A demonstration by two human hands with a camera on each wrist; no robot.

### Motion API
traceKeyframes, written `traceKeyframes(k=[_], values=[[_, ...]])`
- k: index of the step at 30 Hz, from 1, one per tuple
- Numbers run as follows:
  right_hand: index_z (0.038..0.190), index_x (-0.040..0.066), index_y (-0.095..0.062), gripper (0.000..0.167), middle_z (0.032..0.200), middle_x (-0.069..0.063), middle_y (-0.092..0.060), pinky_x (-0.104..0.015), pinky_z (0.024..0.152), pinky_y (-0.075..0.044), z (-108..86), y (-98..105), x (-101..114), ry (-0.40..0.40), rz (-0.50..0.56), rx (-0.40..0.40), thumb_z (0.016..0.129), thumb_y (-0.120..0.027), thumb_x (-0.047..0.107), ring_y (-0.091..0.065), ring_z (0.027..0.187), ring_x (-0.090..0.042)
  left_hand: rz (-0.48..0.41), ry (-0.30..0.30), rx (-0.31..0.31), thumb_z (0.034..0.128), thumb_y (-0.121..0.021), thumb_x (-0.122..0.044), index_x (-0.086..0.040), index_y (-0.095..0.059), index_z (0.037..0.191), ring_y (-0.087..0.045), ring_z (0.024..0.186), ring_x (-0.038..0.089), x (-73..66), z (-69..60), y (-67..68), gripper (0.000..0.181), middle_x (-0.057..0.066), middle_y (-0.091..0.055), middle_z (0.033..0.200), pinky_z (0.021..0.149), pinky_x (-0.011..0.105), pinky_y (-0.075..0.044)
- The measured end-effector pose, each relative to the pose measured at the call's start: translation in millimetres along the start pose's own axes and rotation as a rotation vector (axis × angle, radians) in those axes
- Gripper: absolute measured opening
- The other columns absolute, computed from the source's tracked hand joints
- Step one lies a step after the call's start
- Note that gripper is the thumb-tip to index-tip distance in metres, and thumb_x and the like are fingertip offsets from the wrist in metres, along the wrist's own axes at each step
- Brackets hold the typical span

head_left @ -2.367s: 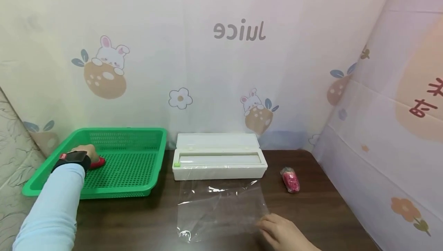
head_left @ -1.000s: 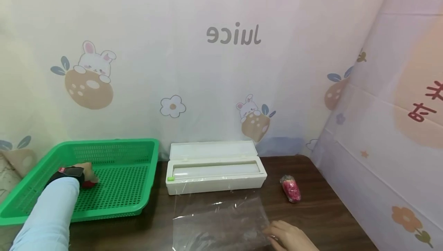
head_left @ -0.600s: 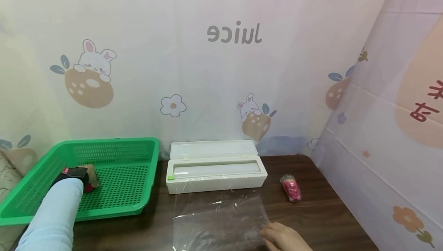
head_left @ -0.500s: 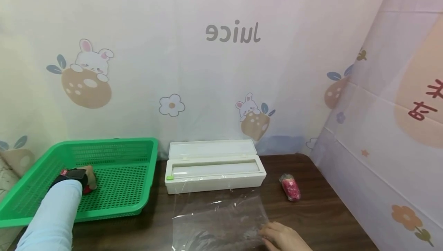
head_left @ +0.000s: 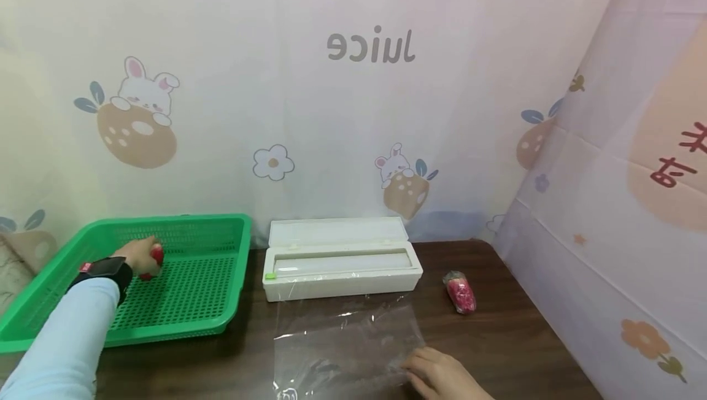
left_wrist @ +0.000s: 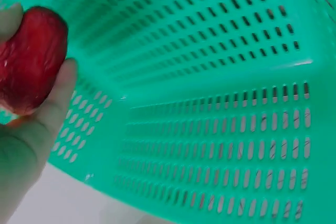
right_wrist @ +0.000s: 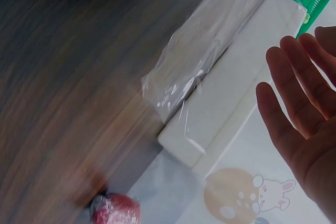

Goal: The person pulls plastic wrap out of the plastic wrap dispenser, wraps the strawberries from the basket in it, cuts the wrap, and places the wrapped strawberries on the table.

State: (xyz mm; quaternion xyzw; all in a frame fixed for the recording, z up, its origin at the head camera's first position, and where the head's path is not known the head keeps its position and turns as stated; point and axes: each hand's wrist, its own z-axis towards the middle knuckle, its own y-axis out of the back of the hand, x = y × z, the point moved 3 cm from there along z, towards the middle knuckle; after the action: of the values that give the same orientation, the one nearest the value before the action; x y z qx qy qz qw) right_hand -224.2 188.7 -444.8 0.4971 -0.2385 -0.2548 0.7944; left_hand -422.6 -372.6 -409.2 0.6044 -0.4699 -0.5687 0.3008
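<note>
In the head view my left hand (head_left: 140, 255) is inside the green plastic basket (head_left: 193, 329), holding a red item. The left wrist view shows this as a glossy, wrinkled, dark red oval fruit (left_wrist: 35, 56) between thumb and fingers. More red shows under the hand; I cannot tell if it is a second piece. My right hand (head_left: 439, 374) is by the near right corner of a clear sheet of cling film (head_left: 342, 351). In the right wrist view its fingers (right_wrist: 296, 85) are nearly straight with nothing between them. The film comes from a white dispenser box (head_left: 342, 289) with its lid raised.
A red item wrapped in film (head_left: 459, 292) lies on the dark wooden table (head_left: 513, 351), right of the box. A green slider (head_left: 270, 276) sits on the dispenser's left front edge. A printed curtain (head_left: 331, 111) closes off the back and right.
My left hand has lifted from the basket's bottom, and the red fruit now shows at its fingers. My right hand has shifted slightly left along the film. The film and box stay in place.
</note>
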Motion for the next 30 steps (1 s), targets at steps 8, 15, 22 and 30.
traceKeyframes(k=[8, 15, 22, 30], values=[[0.090, 0.013, -0.068, 0.014, 0.084, 0.010, -0.062, -0.017, 0.064, -0.048, 29.0, -3.1, 0.0, -0.052, 0.087, -0.012, 0.077, -0.069, 0.007, -0.058, 0.077, -0.002, -0.277, -0.166, -0.254, 0.0882, -0.055, -0.011, 0.004, -0.004, 0.145, -0.038, 0.114, 0.052, -70.5, -6.9, 44.8, 0.077, 0.039, -0.025, 0.135, 0.084, 0.050, -0.042], [0.095, 0.014, -0.068, 0.016, 0.092, 0.005, -0.066, -0.025, 0.074, -0.051, 72.8, 8.1, -7.6, -0.103, 0.133, -0.022, 0.081, -0.067, 0.008, -0.061, 0.085, -0.008, -0.361, -0.315, -0.244, 0.0869, -0.060, -0.010, -0.012, -0.001, 0.148, -0.038, 0.119, 0.046, -159.4, -22.7, 38.6, 0.085, 0.032, -0.019, 0.142, 0.089, 0.054, -0.041], [0.103, 0.014, -0.067, 0.017, 0.098, 0.003, -0.066, -0.028, 0.078, -0.052, 93.5, 11.6, -1.7, -0.171, 0.311, 0.018, 0.087, -0.060, 0.011, -0.061, 0.092, -0.008, -0.503, -0.372, -0.302, 0.0757, -0.071, -0.005, -0.011, 0.005, 0.147, -0.051, 0.109, 0.038, -221.6, -48.6, -34.7, 0.105, 0.027, -0.044, 0.125, 0.086, 0.048, -0.047], [0.115, 0.007, -0.060, 0.032, 0.107, -0.006, -0.063, -0.030, 0.081, -0.051, 101.2, 15.1, 13.5, -0.115, 0.302, -0.051, 0.084, -0.065, 0.010, -0.060, 0.098, -0.015, -0.545, -0.382, -0.234, 0.0713, -0.074, -0.002, 0.000, -0.034, 0.133, -0.057, 0.103, 0.031, -250.6, -77.2, -111.5, 0.073, 0.022, -0.048, 0.125, 0.079, 0.037, -0.053]])
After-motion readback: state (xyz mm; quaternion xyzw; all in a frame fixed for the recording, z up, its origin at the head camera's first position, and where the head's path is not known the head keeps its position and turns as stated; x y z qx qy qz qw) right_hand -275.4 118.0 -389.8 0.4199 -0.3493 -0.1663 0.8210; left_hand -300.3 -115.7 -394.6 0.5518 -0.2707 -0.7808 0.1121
